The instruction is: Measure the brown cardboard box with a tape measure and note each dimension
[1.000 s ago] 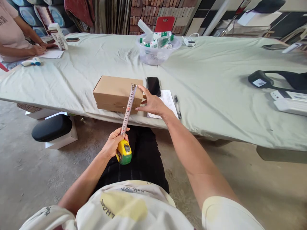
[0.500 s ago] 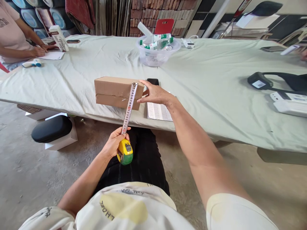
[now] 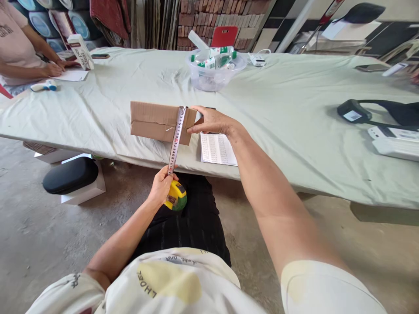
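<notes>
A brown cardboard box [image 3: 150, 121] is tilted near the table's front edge, its broad side facing me. My right hand [image 3: 212, 121] grips its right end, thumb on the front and fingers at the top edge. Across the right part of that face runs the blade of a tape measure [image 3: 177, 197], its hooked tip at the box's top edge. My left hand [image 3: 163, 185] is closed around the blade close to the yellow and green case, which hangs below my fingers over my lap. Beside the box lies a printed sheet [image 3: 218, 149], partly covered by my right wrist.
A clear plastic basin [image 3: 212, 78] with several bottles stands at the back of the cloth-covered table [image 3: 281, 131]. Black straps [image 3: 389, 111] and a white device lie at right. At left a person [image 3: 19, 48] writes on paper. A black case [image 3: 70, 175] rests on a white box below.
The box has tipped back, so its top no longer shows and its front faces me more. My left hand and the tape case have risen slightly, and the case has turned.
</notes>
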Demonstrator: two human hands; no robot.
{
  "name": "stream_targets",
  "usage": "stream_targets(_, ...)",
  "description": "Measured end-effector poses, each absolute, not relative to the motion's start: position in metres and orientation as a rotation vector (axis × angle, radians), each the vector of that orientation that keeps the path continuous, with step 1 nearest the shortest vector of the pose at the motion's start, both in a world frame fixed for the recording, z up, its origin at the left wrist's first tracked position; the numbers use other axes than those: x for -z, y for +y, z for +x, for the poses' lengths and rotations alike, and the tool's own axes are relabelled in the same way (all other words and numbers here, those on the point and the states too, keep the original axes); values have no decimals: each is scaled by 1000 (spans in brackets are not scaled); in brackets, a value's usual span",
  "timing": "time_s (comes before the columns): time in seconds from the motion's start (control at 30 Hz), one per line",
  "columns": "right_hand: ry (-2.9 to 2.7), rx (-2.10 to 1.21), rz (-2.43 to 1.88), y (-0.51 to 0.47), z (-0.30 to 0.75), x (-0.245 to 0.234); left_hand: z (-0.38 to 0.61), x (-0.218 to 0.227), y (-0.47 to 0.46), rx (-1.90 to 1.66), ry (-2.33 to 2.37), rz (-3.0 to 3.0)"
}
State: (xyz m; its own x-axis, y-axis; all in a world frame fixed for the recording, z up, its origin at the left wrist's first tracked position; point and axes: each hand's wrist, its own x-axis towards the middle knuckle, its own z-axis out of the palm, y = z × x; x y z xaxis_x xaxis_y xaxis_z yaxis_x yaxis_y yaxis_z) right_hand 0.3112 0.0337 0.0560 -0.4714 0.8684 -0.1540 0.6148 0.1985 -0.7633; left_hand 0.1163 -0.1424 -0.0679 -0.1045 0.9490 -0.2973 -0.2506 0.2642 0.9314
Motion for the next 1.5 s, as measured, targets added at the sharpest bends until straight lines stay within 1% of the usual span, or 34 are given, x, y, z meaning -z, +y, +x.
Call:
stream_targets(0.23,-2082,-1301,-1410,46,313,-66,128,62,-127,-1196,1301,783)
stream_targets(0.53,-2077,-1307,-1430,47,313,-68,131,69,-116,-1210,1360,791)
stream_targets(0.8,-2032,-1349,-1431,48,316,-63,133,68,-122,-1227,1281,828)
stream_targets(1.07,-2048,-1408,-1354,49,322,-60,99,62,-134,-1188,1226,888)
stream_targets(1.3,-1925,-1477,-1345,53,326,-57,70,58,-142,-1200,1239,908)
stream_targets(1.4,-1963,-1513,-1326,52,329,-60,54,47,-141,-1099,1246,1012)
stream_targets(1.5,-2031,-1485,-1312,50,331,-65,29,22,-136,-864,1285,1274)
